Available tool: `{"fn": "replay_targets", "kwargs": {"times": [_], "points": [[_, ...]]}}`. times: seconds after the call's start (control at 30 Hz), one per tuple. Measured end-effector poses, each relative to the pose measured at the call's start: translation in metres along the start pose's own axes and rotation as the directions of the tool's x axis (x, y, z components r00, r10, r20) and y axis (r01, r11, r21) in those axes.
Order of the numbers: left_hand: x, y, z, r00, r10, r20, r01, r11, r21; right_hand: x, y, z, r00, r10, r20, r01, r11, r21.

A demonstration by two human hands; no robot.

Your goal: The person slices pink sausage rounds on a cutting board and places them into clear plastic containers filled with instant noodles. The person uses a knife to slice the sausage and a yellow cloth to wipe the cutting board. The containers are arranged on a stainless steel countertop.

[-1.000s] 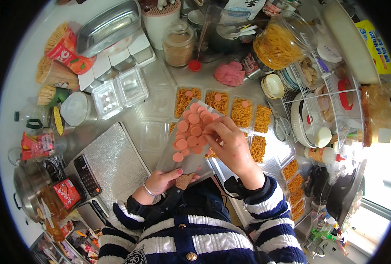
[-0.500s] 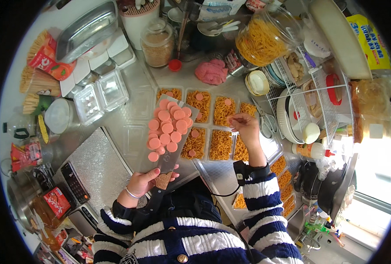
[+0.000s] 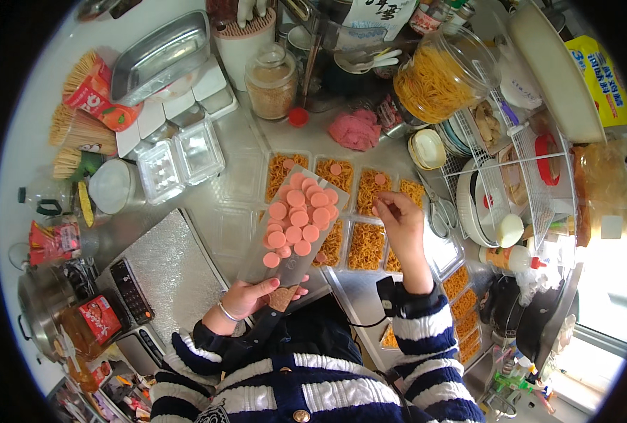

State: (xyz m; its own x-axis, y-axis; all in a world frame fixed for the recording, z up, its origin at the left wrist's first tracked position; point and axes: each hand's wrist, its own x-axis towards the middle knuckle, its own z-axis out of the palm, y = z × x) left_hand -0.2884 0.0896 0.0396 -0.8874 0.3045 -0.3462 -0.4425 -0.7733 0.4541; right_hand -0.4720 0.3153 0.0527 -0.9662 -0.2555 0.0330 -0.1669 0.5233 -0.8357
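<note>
My left hand (image 3: 251,298) is closed around a wide cleaver (image 3: 258,264), by the cork-coloured part where its blade meets the dark handle. The blade lies flat, bearing a heap of round pink sausage slices (image 3: 299,216). My right hand (image 3: 403,224) hovers over clear plastic boxes of noodles, thumb and forefinger pinched on what looks like one pink slice. Single slices lie on the noodles in several boxes, among them the far middle box (image 3: 324,169) and the box to its right (image 3: 367,199). The near box (image 3: 365,247) shows plain noodles. The blade hides part of the left boxes.
Glass jars (image 3: 272,84) and a pink cloth (image 3: 355,130) stand or lie at the back. Scissors (image 3: 442,215) and a white wire rack (image 3: 518,162) are at the right. A foil-covered board (image 3: 165,275) and empty clear boxes (image 3: 199,149) are at the left.
The whole view has shifted, with the scene now further right and lower. My right hand has come slightly nearer the noodle boxes; my left hand keeps hold of the loaded cleaver.
</note>
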Motion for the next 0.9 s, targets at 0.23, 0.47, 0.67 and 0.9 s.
{"fn": "replay_targets", "kwargs": {"times": [0.23, 0.47, 0.67, 0.9], "points": [[0.004, -0.002, 0.009, 0.998, -0.057, 0.019, 0.055, 0.995, 0.081, -0.006, -0.074, 0.006, 0.955, -0.23, 0.186, 0.261, 0.951, -0.164], [0.01, -0.009, 0.012, 0.998, -0.052, 0.046, 0.05, 0.998, 0.049, -0.009, -0.081, 0.008, 0.972, -0.123, 0.198, 0.115, 0.992, 0.053], [0.015, -0.007, 0.009, 0.995, -0.097, 0.024, 0.095, 0.993, 0.065, 0.009, -0.024, -0.041, 0.999, 0.039, 0.01, -0.039, 0.871, 0.489], [0.016, -0.002, 0.008, 0.997, -0.074, -0.022, 0.076, 0.99, 0.122, 0.044, 0.118, -0.068, 0.933, 0.358, 0.021, -0.343, 0.874, 0.344]]}}
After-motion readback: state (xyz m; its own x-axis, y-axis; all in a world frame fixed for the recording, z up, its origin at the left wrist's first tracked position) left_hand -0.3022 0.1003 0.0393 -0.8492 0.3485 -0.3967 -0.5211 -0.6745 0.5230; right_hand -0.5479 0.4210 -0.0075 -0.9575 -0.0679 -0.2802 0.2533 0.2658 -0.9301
